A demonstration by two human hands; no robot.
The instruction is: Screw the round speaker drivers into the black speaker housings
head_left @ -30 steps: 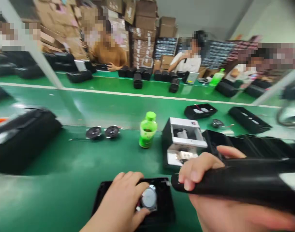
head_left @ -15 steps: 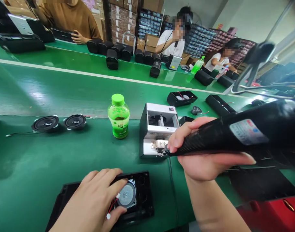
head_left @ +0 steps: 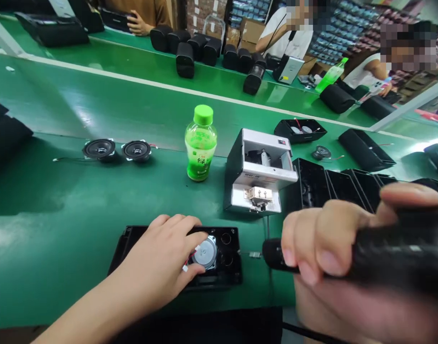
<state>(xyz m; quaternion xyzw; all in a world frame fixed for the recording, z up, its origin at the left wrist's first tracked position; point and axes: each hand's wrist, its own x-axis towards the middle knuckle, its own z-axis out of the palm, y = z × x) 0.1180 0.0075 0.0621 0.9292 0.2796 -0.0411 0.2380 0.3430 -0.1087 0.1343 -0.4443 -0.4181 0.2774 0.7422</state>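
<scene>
My left hand (head_left: pixel 172 243) lies over a black speaker housing (head_left: pixel 224 277). Its thumb and forefinger grip the edge of a round speaker driver (head_left: pixel 205 253) seated magnet-up inside; red wires with white plugs show beneath the fingers. In my right hand (head_left: pixel 323 234) is a black electric screwdriver (head_left: pixel 384 253), held almost level, its body blurred at the right edge. The screwdriver's thin bit points left, just off the housing's right end. Behind it stands a silver and black screw feeder (head_left: pixel 267 165).
A green-capped bottle (head_left: pixel 201 148) stands left of the feeder. Two loose speaker drivers (head_left: pixel 136 150) lie farther left. More black housings (head_left: pixel 312 184) sit right of the feeder, behind my right hand. Across a divider, co-workers (head_left: pixel 285 33) sit by a row of black speakers (head_left: pixel 185 59).
My right hand has brought the screwdriver from the screw feeder toward me, beside the housing's right end. My left hand stays on the driver. The view has shifted.
</scene>
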